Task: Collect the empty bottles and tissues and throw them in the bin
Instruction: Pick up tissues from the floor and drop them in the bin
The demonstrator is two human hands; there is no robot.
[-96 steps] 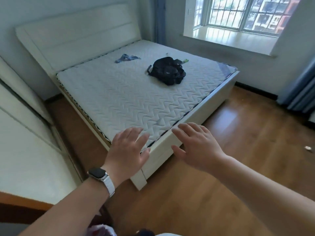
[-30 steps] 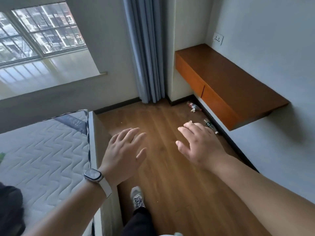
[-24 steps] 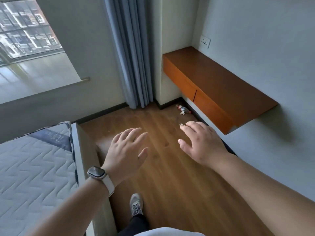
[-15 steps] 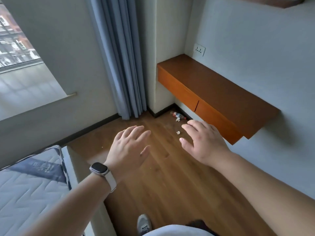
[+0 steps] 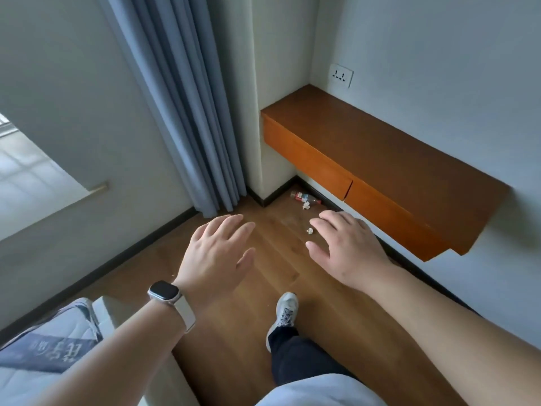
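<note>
Both the left hand (image 5: 218, 253) and right hand (image 5: 348, 247) are held out flat, empty. A plastic bottle (image 5: 304, 197) is seen beyond the right hand; a crumpled tissue (image 5: 309, 230) lies just beside its fingertips.

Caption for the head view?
Open left hand and right hand above wooden floor; red-labelled clear plastic bottle and crumpled white tissues ahead.

Red-labelled bottle (image 5: 305, 197) lies sideways, crumpled tissues (image 5: 306, 205) beside.
</note>
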